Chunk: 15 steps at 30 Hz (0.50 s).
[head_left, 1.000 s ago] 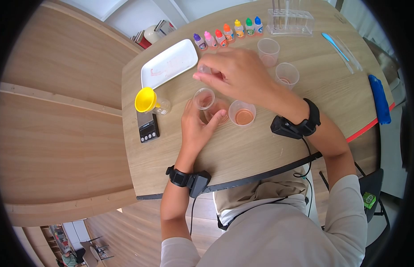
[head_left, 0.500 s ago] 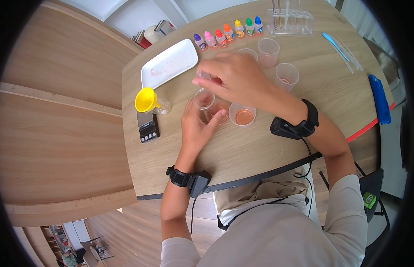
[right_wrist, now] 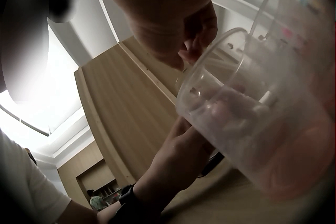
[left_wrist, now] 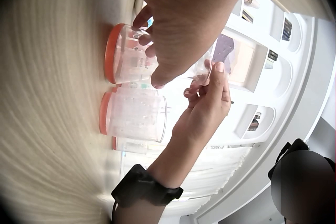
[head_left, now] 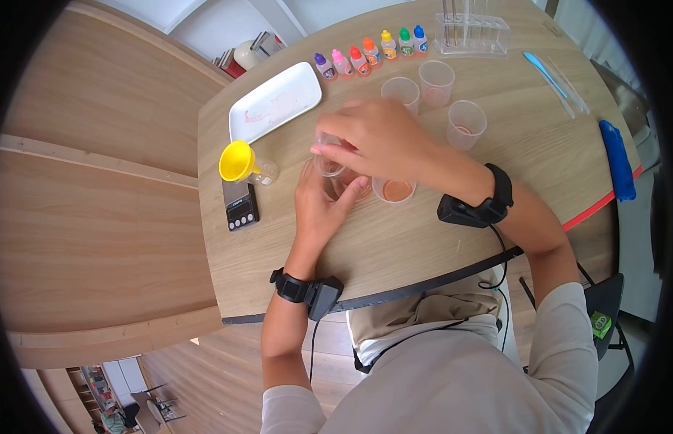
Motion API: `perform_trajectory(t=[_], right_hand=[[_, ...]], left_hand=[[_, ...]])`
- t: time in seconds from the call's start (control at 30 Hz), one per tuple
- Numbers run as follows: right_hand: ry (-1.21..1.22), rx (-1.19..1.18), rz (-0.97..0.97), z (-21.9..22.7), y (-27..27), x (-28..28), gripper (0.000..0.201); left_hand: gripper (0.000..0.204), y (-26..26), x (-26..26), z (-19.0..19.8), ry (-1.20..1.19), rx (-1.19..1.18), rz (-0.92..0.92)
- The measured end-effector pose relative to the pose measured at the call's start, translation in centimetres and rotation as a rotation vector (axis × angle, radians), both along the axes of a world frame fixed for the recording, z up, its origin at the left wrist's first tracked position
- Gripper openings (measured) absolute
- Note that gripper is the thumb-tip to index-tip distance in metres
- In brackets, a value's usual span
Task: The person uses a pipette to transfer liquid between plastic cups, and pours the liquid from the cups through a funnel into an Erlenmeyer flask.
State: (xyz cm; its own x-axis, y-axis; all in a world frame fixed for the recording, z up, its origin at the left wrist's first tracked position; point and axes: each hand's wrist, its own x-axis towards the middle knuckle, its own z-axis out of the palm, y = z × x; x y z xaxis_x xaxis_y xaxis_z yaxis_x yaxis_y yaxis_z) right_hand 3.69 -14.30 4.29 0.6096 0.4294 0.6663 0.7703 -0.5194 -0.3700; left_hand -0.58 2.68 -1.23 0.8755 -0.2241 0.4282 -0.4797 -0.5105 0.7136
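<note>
My left hand (head_left: 320,206) curls round a clear cup (left_wrist: 126,58) with reddish liquid at its bottom, standing on the table. Between thumb and fingers, my right hand (head_left: 387,141) pinches a small clear container (left_wrist: 201,70); in the head view it overlaps the cup's rim. What the container holds cannot be told. Just right of the left hand stands another cup (head_left: 378,189) with reddish liquid, partly under the right forearm in the head view. Seen from the right wrist, a large translucent cup (right_wrist: 236,124) hides much of the left hand's fingers.
Farther cups (head_left: 400,90) stand beyond the right hand. Dropper bottles (head_left: 360,65) line the back, beside a test tube rack (head_left: 472,40). At left are a white tray (head_left: 307,76), yellow funnel (head_left: 236,161) and black scale (head_left: 241,210). A blue bundle (head_left: 616,163) lies at right.
My right hand has come down and nearer, bringing the small container to the cup's rim. A far cup it hid at first now shows. The left hand keeps its place.
</note>
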Motion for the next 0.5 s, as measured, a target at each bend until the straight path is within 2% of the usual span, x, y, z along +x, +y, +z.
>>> perform_trajectory(t=[0.5], right_hand=[[0.012, -0.007, -0.011, -0.16, 0.14, 0.0, 0.02]], left_hand=[[0.049, -0.11, -0.15, 0.37, 0.005, 0.016, 0.002]])
